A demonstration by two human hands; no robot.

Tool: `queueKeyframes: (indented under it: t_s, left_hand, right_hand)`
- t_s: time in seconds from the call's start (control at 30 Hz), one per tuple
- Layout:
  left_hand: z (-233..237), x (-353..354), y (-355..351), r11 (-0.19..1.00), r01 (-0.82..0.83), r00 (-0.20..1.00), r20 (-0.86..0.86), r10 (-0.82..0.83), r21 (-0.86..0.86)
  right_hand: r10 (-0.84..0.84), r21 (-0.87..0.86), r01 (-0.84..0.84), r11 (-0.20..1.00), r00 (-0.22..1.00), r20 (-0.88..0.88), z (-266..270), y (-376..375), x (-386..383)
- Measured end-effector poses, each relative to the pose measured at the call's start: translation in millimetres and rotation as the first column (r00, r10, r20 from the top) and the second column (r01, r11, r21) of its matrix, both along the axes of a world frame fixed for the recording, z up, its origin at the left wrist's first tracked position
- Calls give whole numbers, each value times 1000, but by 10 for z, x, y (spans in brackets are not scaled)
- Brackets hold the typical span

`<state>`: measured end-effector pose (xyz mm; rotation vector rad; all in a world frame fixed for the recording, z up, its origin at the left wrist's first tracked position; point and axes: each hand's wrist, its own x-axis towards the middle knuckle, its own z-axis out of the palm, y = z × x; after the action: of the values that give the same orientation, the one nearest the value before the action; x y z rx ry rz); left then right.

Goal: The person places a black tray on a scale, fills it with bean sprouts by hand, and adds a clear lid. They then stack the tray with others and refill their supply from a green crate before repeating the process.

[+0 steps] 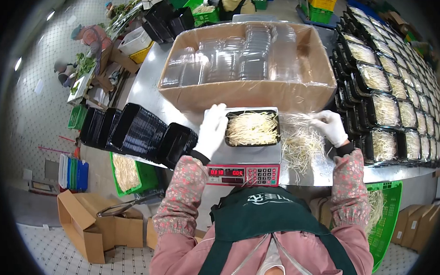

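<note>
A black tray [252,128] filled with pale bean sprouts rests on the weighing scale [244,174], whose red display is lit. My left hand [211,131], in a white glove, is at the tray's left edge with its fingers stretched out and nothing in them; whether it touches the rim is hard to tell. To the right of the scale lies a loose heap of bean sprouts [299,147] on the metal table [320,177]. Over the far end of that heap, my gloved right hand [331,128] pinches a few sprouts between thumb and fingers.
Behind the scale stands a cardboard box [245,95] of clear plastic lids. Nested black trays [138,132] lie at the left. Tall stacks of filled trays [385,112] line the right side. A green crate [385,225] sits below. Other people [93,36] work farther back.
</note>
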<state>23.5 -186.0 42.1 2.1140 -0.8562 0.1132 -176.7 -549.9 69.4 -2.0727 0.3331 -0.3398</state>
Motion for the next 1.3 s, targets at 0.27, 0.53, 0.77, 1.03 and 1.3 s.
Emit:
queueKeyframes:
  t_s: [0.27, 0.53, 0.77, 1.03, 1.3]
  left_hand:
    - [184, 78, -158, 948, 77, 986, 116, -118, 308]
    - [-211, -344, -655, 893, 274, 900, 231, -369, 358]
    - [-141, -167, -798, 797, 227, 907, 175, -382, 559]
    - [33, -272, -693, 874, 372, 923, -27, -383, 313]
    - [322, -399, -124, 990, 31, 967, -245, -64, -138]
  right_hand:
    - [-4, -255, -42, 966, 984, -177, -84, 274, 137]
    - [144, -659, -155, 736, 987, -71, -398, 1618, 738]
    - [119, -403, -163, 900, 984, -132, -522, 1672, 892]
    - [351, -308, -389, 868, 920, -175, 202, 1174, 982]
    - [153, -476, -200, 856, 979, -137, 105, 567, 2247]
